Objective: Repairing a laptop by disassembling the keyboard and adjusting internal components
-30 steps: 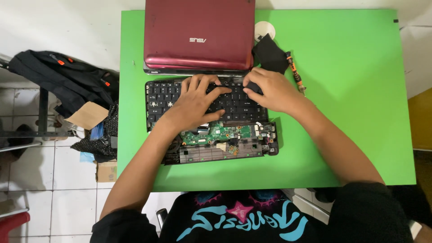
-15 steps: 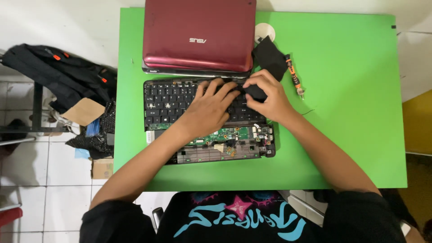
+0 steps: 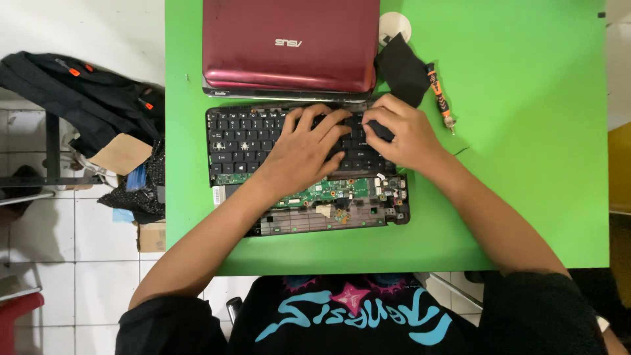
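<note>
Keyboard (image 3: 263, 141) sits mid-frame on the opened laptop base (image 3: 342, 210), green board (image 3: 328, 190) exposed below it. Left hand (image 3: 305, 148) flat on the keys, fingers spread, gripping nothing. Right hand (image 3: 401, 135) curled over the keyboard's right end; can't tell if it's pinching anything. Red lid (image 3: 289, 46) above, black cloth (image 3: 402, 69) and screwdriver (image 3: 439, 95) upper right, on green table (image 3: 526, 164).

Both hands flat on the black keyboard (image 3: 263, 141): left hand (image 3: 302, 154) spread over the middle keys, right hand (image 3: 401, 131) pressing its right end, green circuit board (image 3: 328, 190) exposed below, red laptop lid (image 3: 289, 43) behind, all on the green tabletop (image 3: 526, 164).
</note>
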